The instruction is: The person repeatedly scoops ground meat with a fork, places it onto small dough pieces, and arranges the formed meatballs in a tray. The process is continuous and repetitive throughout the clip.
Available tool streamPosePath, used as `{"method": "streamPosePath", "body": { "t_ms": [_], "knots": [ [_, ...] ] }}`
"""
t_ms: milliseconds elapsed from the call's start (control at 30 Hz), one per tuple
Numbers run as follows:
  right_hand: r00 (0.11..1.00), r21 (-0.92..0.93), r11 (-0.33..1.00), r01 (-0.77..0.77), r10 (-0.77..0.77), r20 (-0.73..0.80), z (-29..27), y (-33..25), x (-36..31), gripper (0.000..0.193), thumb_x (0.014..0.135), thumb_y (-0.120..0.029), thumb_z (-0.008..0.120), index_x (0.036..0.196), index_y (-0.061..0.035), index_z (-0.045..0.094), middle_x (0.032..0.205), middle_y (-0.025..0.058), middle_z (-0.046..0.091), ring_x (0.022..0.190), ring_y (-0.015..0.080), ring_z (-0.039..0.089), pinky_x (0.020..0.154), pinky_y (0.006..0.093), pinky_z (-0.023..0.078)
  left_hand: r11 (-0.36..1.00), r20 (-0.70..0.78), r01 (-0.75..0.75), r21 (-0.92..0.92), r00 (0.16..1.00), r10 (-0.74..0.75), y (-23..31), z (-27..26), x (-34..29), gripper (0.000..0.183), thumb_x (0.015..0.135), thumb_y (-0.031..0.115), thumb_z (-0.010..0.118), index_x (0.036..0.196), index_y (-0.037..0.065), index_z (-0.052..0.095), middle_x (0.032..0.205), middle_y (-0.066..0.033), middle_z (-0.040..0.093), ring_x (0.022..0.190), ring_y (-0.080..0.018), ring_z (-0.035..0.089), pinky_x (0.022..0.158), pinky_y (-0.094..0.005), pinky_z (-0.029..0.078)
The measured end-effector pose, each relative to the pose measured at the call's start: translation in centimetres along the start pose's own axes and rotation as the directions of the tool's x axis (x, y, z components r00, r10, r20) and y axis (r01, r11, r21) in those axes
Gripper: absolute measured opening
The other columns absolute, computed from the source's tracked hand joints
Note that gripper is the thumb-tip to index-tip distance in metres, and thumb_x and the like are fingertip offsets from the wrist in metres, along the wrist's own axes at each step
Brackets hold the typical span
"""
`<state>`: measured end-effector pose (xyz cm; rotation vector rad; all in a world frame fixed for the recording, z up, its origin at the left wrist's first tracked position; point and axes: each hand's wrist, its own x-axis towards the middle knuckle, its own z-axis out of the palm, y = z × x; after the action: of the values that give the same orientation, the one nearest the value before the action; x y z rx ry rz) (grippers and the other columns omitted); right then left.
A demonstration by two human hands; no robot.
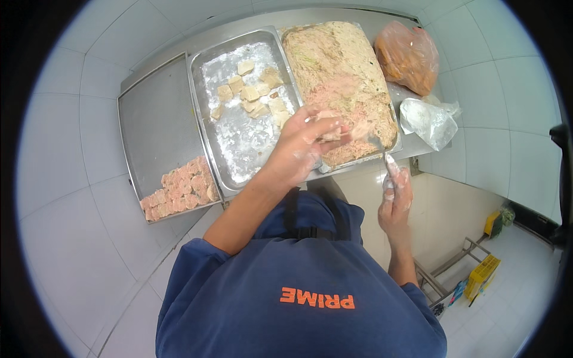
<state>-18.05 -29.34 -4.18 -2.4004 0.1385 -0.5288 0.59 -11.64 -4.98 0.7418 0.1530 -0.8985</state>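
My left hand (304,143), dusted white, is curled around a pale, pinkish piece that my fingers partly cover. It hovers over the near edge of a deep metal tray of pink minced filling (340,71). My right hand (396,200), floury too, grips a small metal spreader (376,143) by its whitened handle. The spreader's blade is at the filling's near right corner; whether it touches is unclear. Left of the filling, a floured metal tray (236,164) holds several pale, tofu-like pieces (249,93).
A shallow tray (158,113) at far left has rows of pink-topped pieces (182,188) along its near end. Right of the filling lie an orange-filled plastic bag (407,58) and a clear bag of white powder (428,122). A metal rack (444,274) and yellow crate (482,277) stand lower right.
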Motion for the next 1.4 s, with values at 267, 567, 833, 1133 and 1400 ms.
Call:
{"method": "streamPosePath", "body": {
  "t_ms": [267, 567, 833, 1133, 1400],
  "knots": [
    [0.997, -0.067, 0.996, 0.062, -0.065, -0.042, 1.2, -1.2, 0.2, 0.051, 0.088, 0.013, 0.049, 0.134, 0.0010, 0.066, 0.097, 0.0134, 0.055, 0.085, 0.0260, 0.050, 0.073, 0.0361, 0.044, 0.990, 0.165, 0.047, -0.132, 0.986, -0.025, 0.8, 3.7, -2.8, 0.035, 0.109, 0.018, 0.057, 0.138, 0.000, 0.055, 0.127, -0.0101, 0.063, 0.120, -0.0192, 0.063, 0.103, -0.0393, 0.052],
    [0.990, -0.039, 0.993, 0.107, -0.110, -0.086, 0.6, -1.1, 0.0, 0.050, 0.088, 0.011, 0.049, 0.132, 0.0010, 0.069, 0.095, 0.0103, 0.053, 0.083, 0.0225, 0.048, 0.069, 0.0342, 0.041, 0.993, 0.177, -0.108, -0.039, 0.978, 0.113, 2.4, 2.8, -3.7, 0.029, 0.114, 0.024, 0.046, 0.130, 0.004, 0.061, 0.116, -0.0095, 0.063, 0.104, -0.0185, 0.063, 0.092, -0.0350, 0.054],
    [0.984, -0.094, 0.980, 0.174, -0.177, -0.033, 0.1, -0.8, 0.9, 0.051, 0.076, 0.011, 0.063, 0.120, -0.0075, 0.078, 0.091, 0.0118, 0.049, 0.082, 0.0290, 0.049, 0.074, 0.0407, 0.040, 0.995, 0.233, 0.007, 0.102, 0.972, -0.030, 3.1, 1.6, -3.1, 0.042, 0.115, 0.041, 0.038, 0.105, 0.008, 0.062, 0.095, -0.0025, 0.060, 0.079, -0.0120, 0.055, 0.067, -0.0302, 0.047],
    [0.963, -0.154, 0.950, 0.270, -0.267, 0.042, -0.9, 0.0, 2.7, 0.050, 0.076, 0.008, 0.065, 0.120, -0.0111, 0.079, 0.091, 0.0100, 0.049, 0.081, 0.0287, 0.048, 0.073, 0.0406, 0.039, 0.949, 0.350, -0.001, 0.316, 0.929, -0.116, 3.6, 1.6, -2.5, 0.054, 0.116, 0.046, 0.028, 0.093, 0.009, 0.059, 0.078, -0.0029, 0.056, 0.058, -0.0089, 0.044, 0.048, -0.0231, 0.039],
    [0.964, -0.127, 0.956, 0.263, -0.256, 0.070, -1.5, 0.3, 3.6, 0.049, 0.080, 0.008, 0.065, 0.124, -0.0107, 0.078, 0.090, 0.0097, 0.049, 0.082, 0.0284, 0.047, 0.072, 0.0395, 0.039, 0.897, 0.335, -0.101, 0.430, 0.941, -0.054, 4.2, 0.8, -2.2, 0.051, 0.117, 0.041, 0.027, 0.103, 0.007, 0.062, 0.082, -0.0049, 0.058, 0.061, -0.0103, 0.045, 0.052, -0.0255, 0.042]
  ]
}}
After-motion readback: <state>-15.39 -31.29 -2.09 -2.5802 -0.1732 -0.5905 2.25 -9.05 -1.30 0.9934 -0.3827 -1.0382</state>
